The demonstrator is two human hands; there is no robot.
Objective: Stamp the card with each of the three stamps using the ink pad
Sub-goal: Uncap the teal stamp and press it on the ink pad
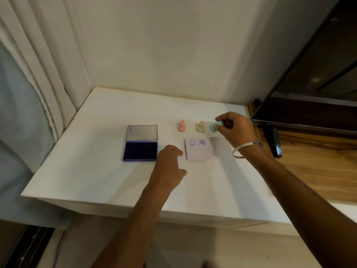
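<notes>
A white card (201,151) lies on the white table (96,171) and bears two purple prints, a smiley and a heart. My right hand (234,130) grips a teal stamp (215,127), tilted on its side, in the air just behind the card's right corner. A pink stamp (181,125) and a yellow stamp (200,126) stand upright behind the card. The purple ink pad (140,150) lies open to the left, lid raised. My left hand (169,163) rests on the table between pad and card, fingers loosely curled, holding nothing.
A dark screen (309,84) on a stand (274,140) rises at the right over a wooden surface (309,171). White curtains (38,74) hang at the left. A wall closes the table's far side. A metal bangle (249,147) circles my right wrist.
</notes>
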